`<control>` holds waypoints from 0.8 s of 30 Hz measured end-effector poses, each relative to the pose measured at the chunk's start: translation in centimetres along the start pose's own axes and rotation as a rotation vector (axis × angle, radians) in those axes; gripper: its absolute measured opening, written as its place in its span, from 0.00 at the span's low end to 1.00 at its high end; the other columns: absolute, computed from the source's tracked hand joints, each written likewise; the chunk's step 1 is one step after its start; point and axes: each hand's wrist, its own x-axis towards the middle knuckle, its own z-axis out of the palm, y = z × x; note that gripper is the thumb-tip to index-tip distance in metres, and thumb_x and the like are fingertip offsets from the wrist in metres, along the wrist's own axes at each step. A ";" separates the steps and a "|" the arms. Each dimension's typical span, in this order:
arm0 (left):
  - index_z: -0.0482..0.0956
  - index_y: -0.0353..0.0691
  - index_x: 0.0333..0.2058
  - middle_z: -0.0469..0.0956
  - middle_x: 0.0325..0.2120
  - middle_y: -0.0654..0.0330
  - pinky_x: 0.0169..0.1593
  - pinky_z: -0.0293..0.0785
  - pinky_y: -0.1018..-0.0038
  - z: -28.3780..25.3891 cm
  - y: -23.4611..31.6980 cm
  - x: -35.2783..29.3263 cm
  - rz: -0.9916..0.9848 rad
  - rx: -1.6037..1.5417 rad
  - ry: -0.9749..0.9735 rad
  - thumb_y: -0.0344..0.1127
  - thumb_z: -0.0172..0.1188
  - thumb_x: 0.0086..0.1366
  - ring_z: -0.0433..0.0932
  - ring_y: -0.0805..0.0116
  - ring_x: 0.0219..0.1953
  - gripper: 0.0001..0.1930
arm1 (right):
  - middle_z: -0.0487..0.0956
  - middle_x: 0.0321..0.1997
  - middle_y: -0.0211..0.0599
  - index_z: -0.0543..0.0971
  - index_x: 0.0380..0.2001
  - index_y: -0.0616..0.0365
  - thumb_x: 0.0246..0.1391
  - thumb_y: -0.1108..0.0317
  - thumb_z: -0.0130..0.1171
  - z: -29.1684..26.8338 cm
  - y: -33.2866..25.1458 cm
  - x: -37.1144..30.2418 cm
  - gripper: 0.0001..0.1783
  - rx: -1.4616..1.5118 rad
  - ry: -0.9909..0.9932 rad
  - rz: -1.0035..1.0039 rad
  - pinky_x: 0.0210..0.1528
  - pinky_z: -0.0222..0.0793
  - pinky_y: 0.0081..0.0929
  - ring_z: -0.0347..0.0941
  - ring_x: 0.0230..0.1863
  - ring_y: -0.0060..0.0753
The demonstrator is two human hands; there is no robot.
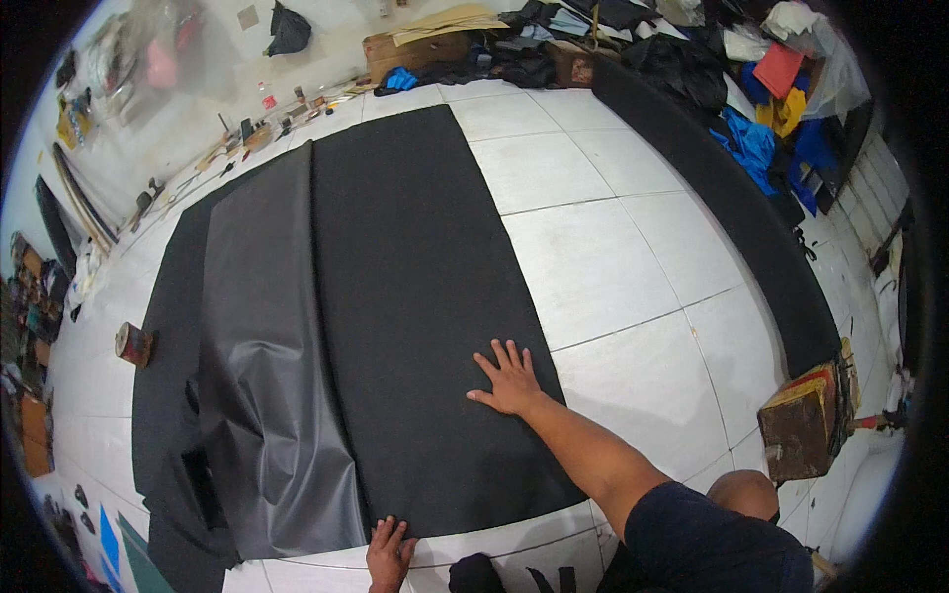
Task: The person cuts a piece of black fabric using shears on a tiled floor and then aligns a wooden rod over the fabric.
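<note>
A large black felt-like sheet [405,277] lies flat on the tiled floor. Over its left part a glossy dark grey leatherette sheet [262,247] is folded back, smooth at the far end and wrinkled near me. My right hand [509,381] rests palm down on the black sheet near its right edge, fingers spread, holding nothing. At the near edge, beside the leatherette's corner, my left hand [390,553] touches the sheet's border with its fingers stretched out and slightly apart.
A stained can [133,344] stands by the sheet's left edge. To the right, a long black strip [717,188] reaches a worn block [803,425]. Tools and bottles line the back wall near a red-labelled bottle [266,97]. Fabric scraps and bags [751,148] heap up at far right.
</note>
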 end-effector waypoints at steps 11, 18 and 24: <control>0.78 0.41 0.51 0.71 0.57 0.46 0.64 0.63 0.54 -0.6 1.2 0.6 -0.012 -0.019 -0.007 0.35 0.69 0.55 0.68 0.44 0.60 0.23 | 0.55 0.72 0.49 0.63 0.65 0.47 0.52 0.52 0.65 -1.0 5.6 -3.0 0.39 0.277 0.131 -0.107 0.71 0.49 0.48 0.50 0.72 0.55; 0.79 0.40 0.51 0.70 0.59 0.48 0.66 0.61 0.57 -0.8 -0.6 -0.2 -0.012 -0.024 -0.026 0.31 0.65 0.59 0.66 0.46 0.63 0.20 | 0.68 0.62 0.46 0.74 0.55 0.53 0.56 0.57 0.62 -2.8 9.2 -7.9 0.25 0.232 0.251 -0.008 0.63 0.62 0.42 0.64 0.63 0.49; 0.79 0.41 0.51 0.71 0.58 0.51 0.64 0.64 0.59 -0.7 0.0 0.6 0.050 0.098 -0.022 0.31 0.66 0.59 0.67 0.48 0.62 0.19 | 0.64 0.68 0.41 0.74 0.57 0.50 0.56 0.52 0.61 0.0 8.1 -11.7 0.27 0.085 0.127 -0.119 0.68 0.55 0.44 0.57 0.69 0.46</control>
